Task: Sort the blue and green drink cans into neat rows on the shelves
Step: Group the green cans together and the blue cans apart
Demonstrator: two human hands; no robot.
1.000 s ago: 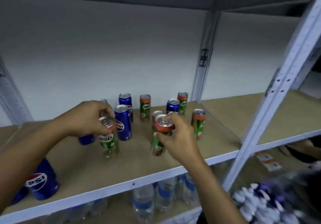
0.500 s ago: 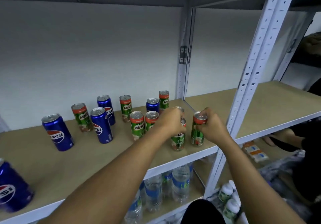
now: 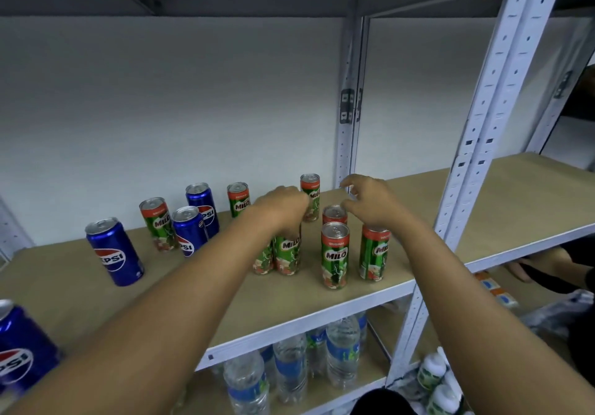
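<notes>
Green Milo cans stand upright on the wooden shelf [image 3: 225, 305]. Two are at the front right [image 3: 335, 255] [image 3: 373, 253], one behind them [image 3: 335, 214], one at the rear [image 3: 310, 187], and a touching pair [image 3: 286, 255] sits under my left hand. Two more green cans [image 3: 238, 199] [image 3: 157, 223] stand further left among blue Pepsi cans [image 3: 114, 252] [image 3: 190, 231] [image 3: 203, 200]. Another blue can [image 3: 19, 350] is at the near left edge. My left hand [image 3: 283, 208] curls downward over the pair, hiding what its fingers touch. My right hand [image 3: 370, 204] hovers with fingers apart above the front right cans, holding nothing.
White metal uprights [image 3: 467, 157] [image 3: 349, 109] divide this bay from the bare shelf to the right. Water bottles [image 3: 341, 350] fill the shelf below, and small white bottles [image 3: 434, 379] lie lower right. Another person's hand [image 3: 541, 263] reaches in at the right.
Both hands have let go of the two green cans at the shelf front. They have lifted and moved back over the group, and the right hand has opened.
</notes>
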